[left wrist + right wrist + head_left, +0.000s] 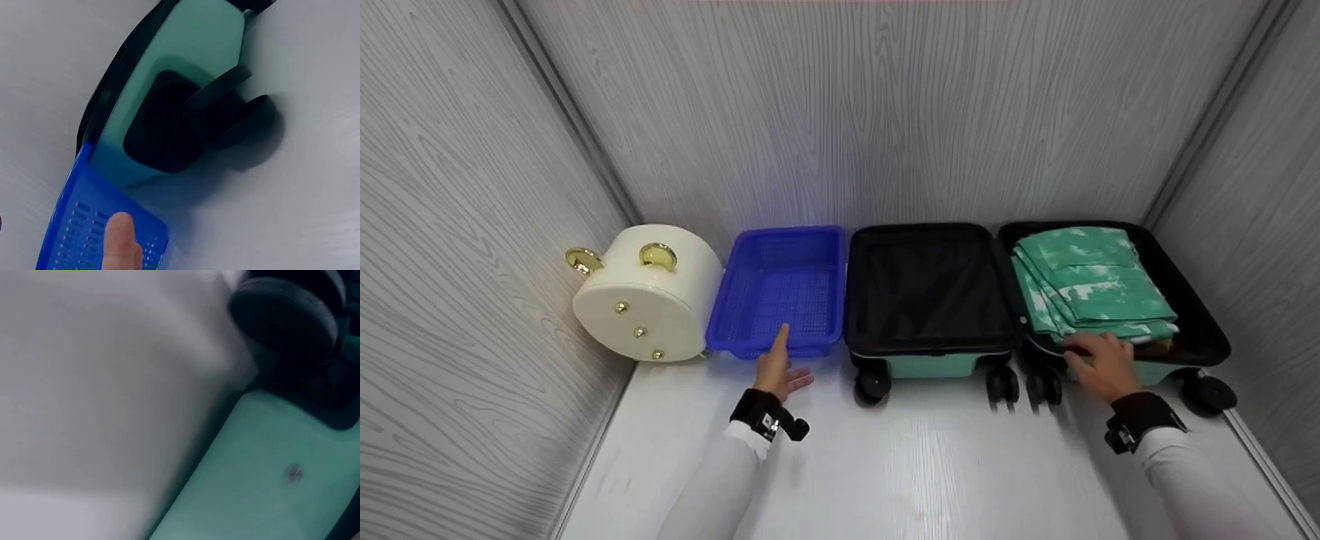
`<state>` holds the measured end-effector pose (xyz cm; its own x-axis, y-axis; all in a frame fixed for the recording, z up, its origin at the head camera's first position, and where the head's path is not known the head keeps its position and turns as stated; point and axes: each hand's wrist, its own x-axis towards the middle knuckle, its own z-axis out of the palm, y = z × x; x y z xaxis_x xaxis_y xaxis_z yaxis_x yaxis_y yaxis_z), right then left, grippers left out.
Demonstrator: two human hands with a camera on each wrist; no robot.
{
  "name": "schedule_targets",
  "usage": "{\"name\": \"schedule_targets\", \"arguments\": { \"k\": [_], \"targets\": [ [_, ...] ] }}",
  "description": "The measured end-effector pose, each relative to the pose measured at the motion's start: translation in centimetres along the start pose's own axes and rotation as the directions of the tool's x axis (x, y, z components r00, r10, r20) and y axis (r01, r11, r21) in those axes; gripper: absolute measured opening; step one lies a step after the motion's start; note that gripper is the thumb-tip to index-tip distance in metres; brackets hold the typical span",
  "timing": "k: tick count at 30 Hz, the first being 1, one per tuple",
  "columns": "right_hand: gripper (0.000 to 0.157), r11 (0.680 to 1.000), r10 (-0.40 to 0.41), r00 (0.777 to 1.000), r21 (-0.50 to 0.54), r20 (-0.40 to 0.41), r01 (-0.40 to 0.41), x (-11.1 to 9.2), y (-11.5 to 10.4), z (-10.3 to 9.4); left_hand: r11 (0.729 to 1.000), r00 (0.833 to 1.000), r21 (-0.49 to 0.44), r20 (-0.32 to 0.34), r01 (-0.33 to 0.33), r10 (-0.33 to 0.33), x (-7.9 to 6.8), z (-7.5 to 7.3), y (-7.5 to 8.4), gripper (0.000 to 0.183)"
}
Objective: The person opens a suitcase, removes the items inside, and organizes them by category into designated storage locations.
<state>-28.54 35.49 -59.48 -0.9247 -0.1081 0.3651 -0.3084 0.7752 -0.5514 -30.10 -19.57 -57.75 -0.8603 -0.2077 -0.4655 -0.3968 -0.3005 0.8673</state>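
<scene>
The fingers of the right hand [1104, 367] reach the near edge of the folded green-and-white cloth [1099, 274], slightly bent over the suitcase rim there; whether they pinch the fabric I cannot tell. The left hand [780, 373] holds nothing — its fingers are loose and spread, one pointing forward over the near rim of the blue basket [791, 232]; contact with the rim is unclear.

The cloth lies in a layered stack inside the right half of the open suitcase [1206, 341], filling most of its left and middle part. The other half, with its black lining cover [934, 289], sits between cloth and basket, its mint-green shell [934, 365] and black wheels [872, 384] facing the person. The basket stands just beside that half.

Left of the basket is a round cream case [679, 262] with gold handles [660, 256] and gold studs [640, 332]. Black wrist bands [1149, 418] and white sleeves [712, 484] lead back over the white table [930, 465] — pale wood-grain walls [847, 112] enclose it.
</scene>
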Motion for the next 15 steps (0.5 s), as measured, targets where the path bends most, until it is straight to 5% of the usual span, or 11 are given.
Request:
{"name": "schedule_targets", "arguments": {
  "k": [5,15],
  "targets": [
    [0.017,1.0,-0.005,0.999,0.025,-0.05,0.006,0.5,-0.4,0.6,0.991,0.999,-0.133,0.026,0.027,-0.024,0.9,-0.7,0.9,0.106],
    [0.019,1.0,-0.02,0.999,-0.009,-0.03,0.02,1.0,-0.6,0.4,0.936,0.999,-0.352,-0.035,0.003,-0.016,2.6,-0.3,0.9,0.069]
  ]
}}
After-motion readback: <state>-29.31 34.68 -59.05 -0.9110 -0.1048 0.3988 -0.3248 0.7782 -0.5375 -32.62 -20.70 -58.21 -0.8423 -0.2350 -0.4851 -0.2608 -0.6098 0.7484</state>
